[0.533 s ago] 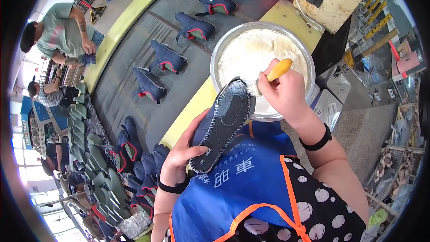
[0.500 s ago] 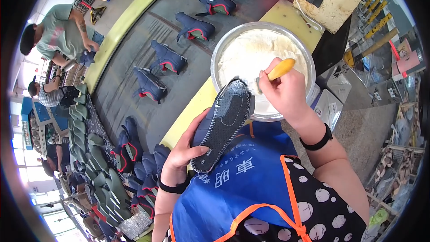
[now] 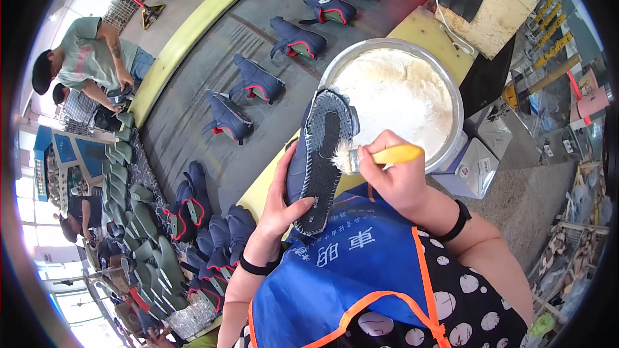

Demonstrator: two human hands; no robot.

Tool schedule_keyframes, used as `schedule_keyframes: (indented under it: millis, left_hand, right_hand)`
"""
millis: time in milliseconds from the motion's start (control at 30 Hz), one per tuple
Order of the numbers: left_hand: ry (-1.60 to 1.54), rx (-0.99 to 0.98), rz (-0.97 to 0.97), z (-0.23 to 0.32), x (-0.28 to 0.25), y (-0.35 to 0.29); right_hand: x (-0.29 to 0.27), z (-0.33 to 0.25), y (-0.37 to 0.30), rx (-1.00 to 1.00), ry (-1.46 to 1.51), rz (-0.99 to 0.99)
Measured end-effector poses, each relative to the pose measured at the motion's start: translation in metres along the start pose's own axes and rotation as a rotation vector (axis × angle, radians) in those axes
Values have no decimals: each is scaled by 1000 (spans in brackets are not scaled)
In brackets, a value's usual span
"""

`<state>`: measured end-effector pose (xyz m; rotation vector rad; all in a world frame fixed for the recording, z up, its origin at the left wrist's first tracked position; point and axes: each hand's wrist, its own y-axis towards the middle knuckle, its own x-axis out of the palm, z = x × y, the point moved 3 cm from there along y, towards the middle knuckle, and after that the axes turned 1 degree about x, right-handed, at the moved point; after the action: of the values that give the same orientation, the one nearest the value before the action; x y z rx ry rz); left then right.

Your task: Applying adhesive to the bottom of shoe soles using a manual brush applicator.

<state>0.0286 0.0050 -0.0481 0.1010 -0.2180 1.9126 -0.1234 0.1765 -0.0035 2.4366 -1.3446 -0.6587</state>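
Head view: clasping a dark shoe, sole upward, in curled left grip; pinching a brush at its edge with closed right grip.

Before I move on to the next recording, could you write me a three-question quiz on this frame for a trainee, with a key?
1. What does the right-hand grip hold?
2. True or false: the left-hand grip holds a navy shoe with its dark underside facing up toward the viewer.
3. What colour is the substance in the round basin?
A. Bright blue
B. White to cream
C. Black

Key:
1. A brush with a yellow handle; its pale bristles overlap the shoe's right edge in this view.
2. True.
3. B.
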Motion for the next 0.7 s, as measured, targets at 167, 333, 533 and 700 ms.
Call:
schedule_keyframes:
  millis: [167, 333, 533, 700]
  left_hand:
    - [393, 174, -47, 7, -4, -5]
    - [533, 147, -162, 9, -5, -8]
    - [-135, -215, -235, -1, -2, -15]
    - [-420, -333, -181, -3, -6, -24]
  right_hand:
    - [-15, 18, 28, 30, -240, 52]
    - [-22, 24, 50, -210, -285, -17]
    - [-26, 25, 64, -306, -10, -166]
    - [-40, -2, 67, -412, 48, -194]
